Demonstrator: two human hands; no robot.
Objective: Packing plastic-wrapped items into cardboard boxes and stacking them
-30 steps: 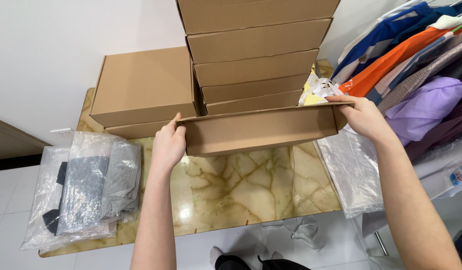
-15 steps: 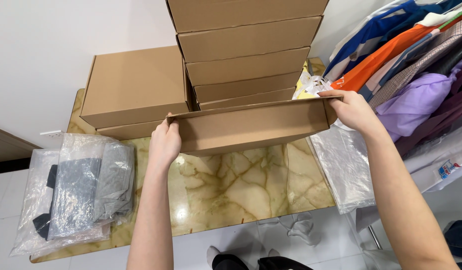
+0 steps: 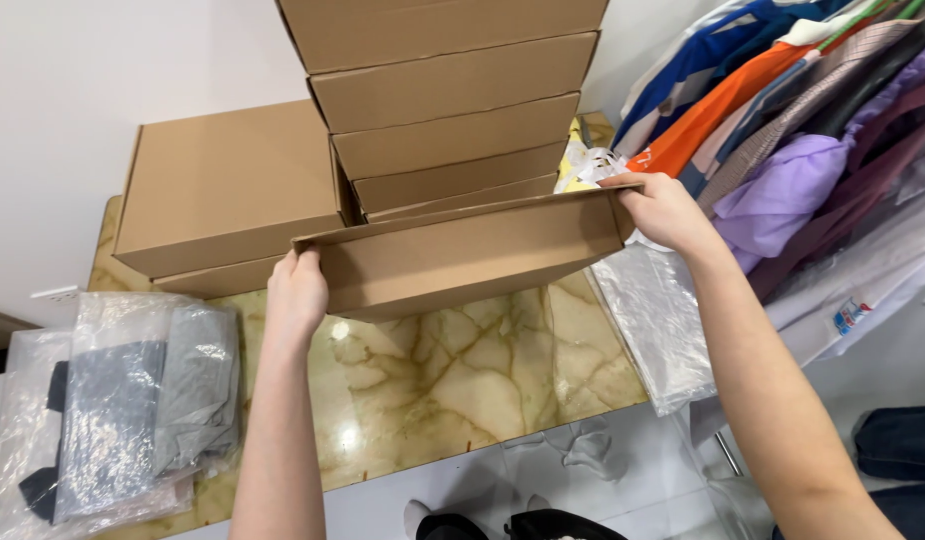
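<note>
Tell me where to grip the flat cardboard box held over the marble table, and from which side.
Grip the cardboard box by its two short ends, coming in from either side, as the left hand and right hand do: it is long, shallow and held level.

A flat brown cardboard box (image 3: 463, 255) is held above the marble table's (image 3: 433, 390) middle; a stack of like boxes (image 3: 448, 100) rises at the back edge; a wider brown box (image 3: 228, 185) sits at the back left corner; clear plastic garment bags (image 3: 123, 400) lie at the left edge; another clear bag (image 3: 658, 320) overhangs the right edge.
</note>
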